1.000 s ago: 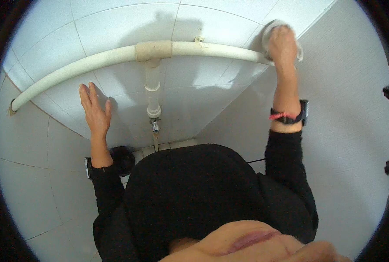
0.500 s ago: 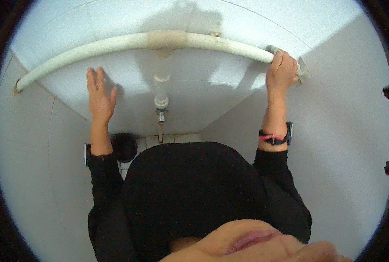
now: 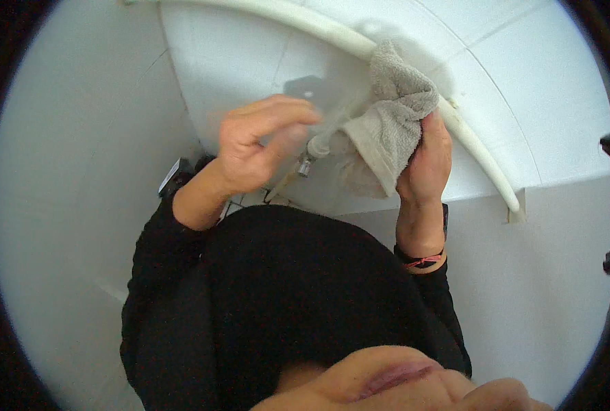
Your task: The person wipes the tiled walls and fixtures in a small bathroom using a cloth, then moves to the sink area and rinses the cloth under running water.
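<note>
In my right hand (image 3: 428, 161) is a grey terry cloth (image 3: 401, 96), held up in front of the white pipe (image 3: 332, 34) with folds hanging down on its left side. The palm and fingers are partly behind the fabric. Opposite it, my left hand (image 3: 260, 144) is slightly smeared by motion. Its fingers are bent toward the cloth, thumb apart from them, and nothing shows between them. A gap lies between this hand and the cloth. The cloth covers part of the pipe's middle and most of the branch below it.
White tiled wall (image 3: 510, 75) stands ahead, with smooth partitions at left and right (image 3: 517, 274). Below the hands are a pipe joint with a metal valve (image 3: 305, 166) and some floor tiles. The pipe's right end enters the wall at a square patch (image 3: 517, 207).
My right hand has come off the pipe's right end, bringing the cloth inward and to the left. The left hand has moved right toward it. The view has turned.
</note>
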